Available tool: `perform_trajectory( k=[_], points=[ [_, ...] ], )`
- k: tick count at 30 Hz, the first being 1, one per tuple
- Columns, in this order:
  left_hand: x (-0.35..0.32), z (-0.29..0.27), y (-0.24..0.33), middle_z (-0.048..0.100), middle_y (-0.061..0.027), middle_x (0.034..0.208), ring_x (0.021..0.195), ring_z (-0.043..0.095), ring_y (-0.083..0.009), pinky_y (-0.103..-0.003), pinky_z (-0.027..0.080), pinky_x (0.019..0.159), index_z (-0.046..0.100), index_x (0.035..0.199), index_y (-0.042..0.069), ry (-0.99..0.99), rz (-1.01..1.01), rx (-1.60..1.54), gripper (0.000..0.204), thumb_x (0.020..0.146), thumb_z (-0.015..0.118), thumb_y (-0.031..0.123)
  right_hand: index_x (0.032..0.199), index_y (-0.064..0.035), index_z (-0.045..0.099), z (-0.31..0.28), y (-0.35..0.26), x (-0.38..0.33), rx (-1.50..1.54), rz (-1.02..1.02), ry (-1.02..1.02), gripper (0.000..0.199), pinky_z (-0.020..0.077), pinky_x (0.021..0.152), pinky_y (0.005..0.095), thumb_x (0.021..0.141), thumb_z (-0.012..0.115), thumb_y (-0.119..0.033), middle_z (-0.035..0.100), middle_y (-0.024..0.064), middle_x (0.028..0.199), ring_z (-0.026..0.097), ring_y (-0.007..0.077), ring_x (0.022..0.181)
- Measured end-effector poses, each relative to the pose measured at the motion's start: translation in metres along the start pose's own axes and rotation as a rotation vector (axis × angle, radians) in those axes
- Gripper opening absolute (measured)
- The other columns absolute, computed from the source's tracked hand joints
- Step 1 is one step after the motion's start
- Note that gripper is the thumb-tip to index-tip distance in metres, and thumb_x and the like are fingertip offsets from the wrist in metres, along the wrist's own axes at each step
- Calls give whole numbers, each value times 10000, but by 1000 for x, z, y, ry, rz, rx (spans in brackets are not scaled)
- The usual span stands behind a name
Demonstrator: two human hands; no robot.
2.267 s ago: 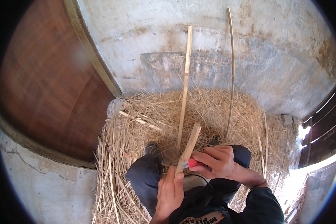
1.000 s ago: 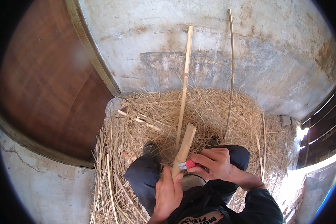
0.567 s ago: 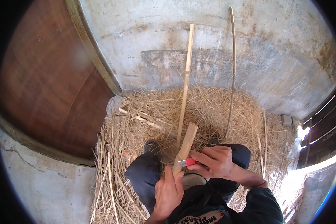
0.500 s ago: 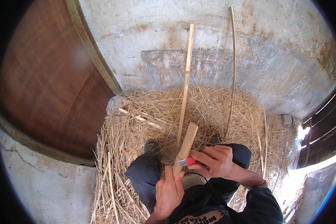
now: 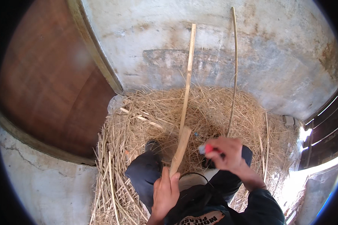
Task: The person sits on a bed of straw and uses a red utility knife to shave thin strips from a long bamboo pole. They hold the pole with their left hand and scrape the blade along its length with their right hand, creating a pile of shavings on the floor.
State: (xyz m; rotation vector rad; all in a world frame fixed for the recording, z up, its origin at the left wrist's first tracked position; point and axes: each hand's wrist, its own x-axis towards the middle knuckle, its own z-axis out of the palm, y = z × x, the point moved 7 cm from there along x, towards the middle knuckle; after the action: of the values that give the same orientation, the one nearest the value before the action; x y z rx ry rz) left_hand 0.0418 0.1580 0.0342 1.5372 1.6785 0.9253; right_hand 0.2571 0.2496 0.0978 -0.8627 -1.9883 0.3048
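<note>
My left hand (image 5: 166, 191) is closed around the lower end of a split bamboo piece (image 5: 181, 149), which tilts up and away between my knees. In my right hand (image 5: 230, 153) is a knife with a red handle (image 5: 213, 149); its grey blade end is smeared by motion. The knife is held to the right of the bamboo, apart from it. Just beyond the bamboo's far end, a long pale bamboo strip (image 5: 189, 67) leans up toward the wall.
Thin shavings and strips (image 5: 154, 97) cover the floor around my legs. A slender stick (image 5: 235, 56) leans against the stained grey wall (image 5: 278, 41). To the left is a brown door panel (image 5: 49, 75) in a wooden frame. Dark slats (image 5: 325, 122) stand at the right.
My right hand has lifted the knife off the bamboo and moved right and away from me. The bamboo piece has turned slightly in my left hand, its far end shifting left.
</note>
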Motion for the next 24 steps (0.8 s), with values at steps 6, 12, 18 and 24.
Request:
perform_trajectory(
  k=[6,12,18,24],
  points=[
    [10,0,10,655,-131,693,553,609,-154,-341,455,519,630,1074,-1,18,48,-269,244,1057,721,225,1073,-139,778,28,-27,-11,-67,-123,-103,358,473,477,306,827,889,-374,602,-26,680,616,172,518],
    [7,-1,28,513,-19,673,635,417,-62,-279,355,541,609,998,0,56,50,-287,275,1057,732,239,1078,-127,777,23,-35,-10,-126,-168,-103,402,472,481,292,807,892,-401,604,-30,684,620,155,521],
    [3,-2,28,610,-129,691,574,595,-225,-363,445,540,568,1074,-17,74,101,-135,286,1057,718,227,1064,-139,776,21,-39,-8,-192,-204,-88,386,467,485,281,812,890,-408,597,-42,676,619,140,518],
    [4,-1,26,657,-303,735,723,679,-547,-553,518,577,512,1101,-27,21,49,-9,357,1072,690,282,1052,-157,777,22,-37,-8,-254,-243,-34,359,419,465,267,824,880,-415,555,-58,651,587,115,502]
  ],
)
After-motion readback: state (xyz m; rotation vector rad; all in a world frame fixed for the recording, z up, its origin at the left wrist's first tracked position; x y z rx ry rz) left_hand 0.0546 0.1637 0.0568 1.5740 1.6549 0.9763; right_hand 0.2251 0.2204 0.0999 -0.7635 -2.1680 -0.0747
